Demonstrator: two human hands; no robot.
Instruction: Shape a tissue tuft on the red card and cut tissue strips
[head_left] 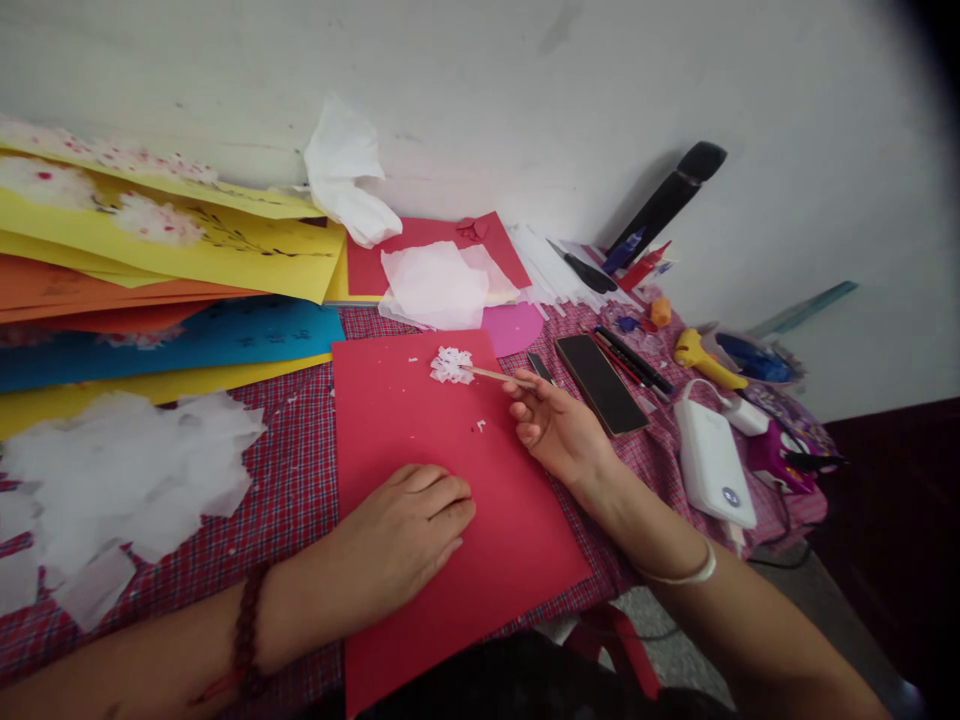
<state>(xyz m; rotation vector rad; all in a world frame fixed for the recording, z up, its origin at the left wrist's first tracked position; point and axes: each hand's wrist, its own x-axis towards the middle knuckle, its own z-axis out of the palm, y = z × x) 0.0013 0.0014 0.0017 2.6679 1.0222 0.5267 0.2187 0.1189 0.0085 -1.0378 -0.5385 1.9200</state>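
A sheet of red paper (pixel 450 430) lies on the checked cloth in front of me. My left hand (pixel 416 525) rests palm down on it, fingers loosely bent and close together, with nothing seen in them. Between the thumb and fingertips of my right hand (pixel 551 425) is a thin wooden stick (pixel 491 374). The stick's far end touches a small round cluster of white paper bits (pixel 451 365) near the sheet's upper edge. A few loose white scraps (pixel 481 426) lie on the red sheet.
White tissue squares (pixel 127 470) pile up at left, below stacked coloured sheets (pixel 262 250) with blossom pictures. A phone (pixel 601 384), pens (pixel 637 360), a white power bank (pixel 714 462) and a yellow glue gun (pixel 709 360) lie at right. A wall (pixel 480 90) stands behind.
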